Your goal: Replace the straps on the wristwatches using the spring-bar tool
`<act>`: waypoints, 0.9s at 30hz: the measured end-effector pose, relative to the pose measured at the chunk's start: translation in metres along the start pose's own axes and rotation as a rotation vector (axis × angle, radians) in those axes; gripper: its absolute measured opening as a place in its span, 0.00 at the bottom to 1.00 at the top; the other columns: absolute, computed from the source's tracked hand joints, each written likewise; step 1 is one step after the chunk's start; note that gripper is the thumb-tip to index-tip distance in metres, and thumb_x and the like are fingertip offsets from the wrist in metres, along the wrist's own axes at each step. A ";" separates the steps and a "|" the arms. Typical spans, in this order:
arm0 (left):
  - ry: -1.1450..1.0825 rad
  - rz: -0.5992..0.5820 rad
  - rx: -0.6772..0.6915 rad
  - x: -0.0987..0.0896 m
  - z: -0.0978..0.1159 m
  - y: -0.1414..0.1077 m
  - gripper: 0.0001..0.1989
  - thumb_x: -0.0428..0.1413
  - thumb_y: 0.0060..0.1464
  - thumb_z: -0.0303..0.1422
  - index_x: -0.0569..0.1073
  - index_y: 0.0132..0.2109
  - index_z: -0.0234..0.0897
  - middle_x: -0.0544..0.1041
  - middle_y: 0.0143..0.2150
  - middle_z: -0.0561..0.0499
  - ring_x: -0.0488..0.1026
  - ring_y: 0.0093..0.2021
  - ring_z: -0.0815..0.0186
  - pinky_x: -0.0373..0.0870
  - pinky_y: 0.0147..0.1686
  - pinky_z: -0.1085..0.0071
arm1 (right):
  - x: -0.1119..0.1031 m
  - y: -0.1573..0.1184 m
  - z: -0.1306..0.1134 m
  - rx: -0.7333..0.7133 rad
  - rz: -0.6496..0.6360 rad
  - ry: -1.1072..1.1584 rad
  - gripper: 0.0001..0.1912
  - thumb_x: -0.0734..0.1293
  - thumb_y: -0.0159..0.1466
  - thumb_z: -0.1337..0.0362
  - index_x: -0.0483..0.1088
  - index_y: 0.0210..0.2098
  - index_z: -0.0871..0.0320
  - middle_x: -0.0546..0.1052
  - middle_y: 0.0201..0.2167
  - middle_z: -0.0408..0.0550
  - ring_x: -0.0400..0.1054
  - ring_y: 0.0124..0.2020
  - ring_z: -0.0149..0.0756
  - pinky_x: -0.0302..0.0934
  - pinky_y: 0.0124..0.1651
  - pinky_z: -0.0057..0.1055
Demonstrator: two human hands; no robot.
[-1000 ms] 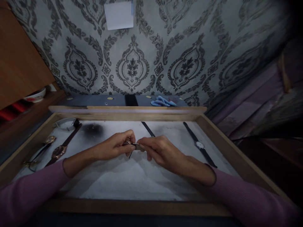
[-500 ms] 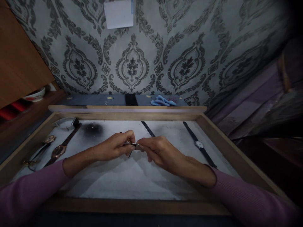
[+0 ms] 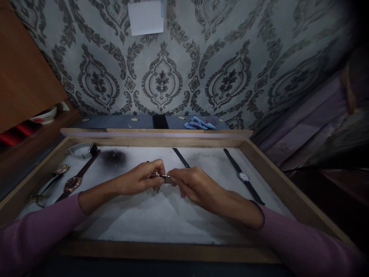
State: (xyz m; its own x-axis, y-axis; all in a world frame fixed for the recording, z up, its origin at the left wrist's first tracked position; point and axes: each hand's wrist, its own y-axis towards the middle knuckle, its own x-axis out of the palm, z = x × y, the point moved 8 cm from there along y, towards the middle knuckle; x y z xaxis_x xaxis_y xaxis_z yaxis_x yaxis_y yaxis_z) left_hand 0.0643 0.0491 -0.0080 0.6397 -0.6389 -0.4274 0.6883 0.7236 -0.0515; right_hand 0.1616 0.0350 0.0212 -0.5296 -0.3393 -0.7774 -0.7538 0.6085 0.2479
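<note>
Over the middle of a shallow wooden tray, my left hand (image 3: pixel 145 177) is closed around a small wristwatch (image 3: pixel 156 174), whose shiny case shows between thumb and fingers. A short dark strap end sticks out below it. My right hand (image 3: pixel 194 184) pinches a thin metal piece (image 3: pixel 165 176) that reaches to the watch; its kind is unclear, and my fingers cover its far end. Behind the right hand lies a dark watch strap (image 3: pixel 181 157) on the white lining, partly hidden by that hand.
The tray's wooden rim (image 3: pixel 161 141) surrounds the white lining (image 3: pixel 150 223). On the right lies a dark-strapped watch (image 3: pixel 244 176). At left are a brown-strapped watch (image 3: pixel 72 184), a small gold watch (image 3: pixel 62 168) and a white-banded one (image 3: pixel 82 150). Beyond the rim rests a blue cloth (image 3: pixel 198 123).
Both hands stay in place over the tray, still at the watch. The metal piece has shifted very slightly, and the whole view has moved a little.
</note>
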 end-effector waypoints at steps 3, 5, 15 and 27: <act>-0.001 0.001 -0.003 -0.001 0.000 0.000 0.05 0.50 0.58 0.34 0.60 0.37 0.39 0.68 0.25 0.55 0.64 0.26 0.69 0.60 0.28 0.72 | 0.000 -0.001 0.000 -0.015 -0.006 -0.003 0.14 0.54 0.68 0.71 0.70 0.35 0.63 0.69 0.19 0.42 0.62 0.19 0.27 0.55 0.26 0.25; -0.006 0.004 -0.006 -0.001 0.001 0.000 0.06 0.49 0.57 0.34 0.60 0.37 0.39 0.68 0.25 0.55 0.65 0.26 0.69 0.60 0.27 0.72 | 0.000 -0.001 0.000 -0.022 0.004 -0.003 0.14 0.54 0.68 0.71 0.70 0.36 0.63 0.70 0.20 0.43 0.62 0.19 0.27 0.56 0.26 0.25; 0.003 0.002 0.007 0.000 0.002 0.000 0.05 0.49 0.57 0.34 0.59 0.36 0.39 0.68 0.24 0.55 0.63 0.26 0.70 0.59 0.27 0.72 | 0.000 0.001 0.002 -0.001 0.039 0.039 0.16 0.54 0.69 0.70 0.71 0.32 0.64 0.70 0.19 0.43 0.62 0.19 0.26 0.58 0.25 0.24; -0.009 -0.005 0.002 0.001 0.001 0.000 0.06 0.49 0.58 0.35 0.59 0.37 0.39 0.68 0.25 0.56 0.64 0.26 0.70 0.59 0.27 0.73 | -0.001 0.000 -0.006 -0.072 0.028 0.004 0.15 0.54 0.66 0.74 0.71 0.32 0.64 0.67 0.18 0.41 0.60 0.19 0.26 0.56 0.25 0.24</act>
State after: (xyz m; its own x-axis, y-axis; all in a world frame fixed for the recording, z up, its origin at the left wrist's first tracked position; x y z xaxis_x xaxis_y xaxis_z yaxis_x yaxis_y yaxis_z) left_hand 0.0656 0.0485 -0.0080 0.6391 -0.6452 -0.4187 0.6924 0.7196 -0.0520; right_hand 0.1597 0.0316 0.0253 -0.5525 -0.3259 -0.7671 -0.7645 0.5647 0.3107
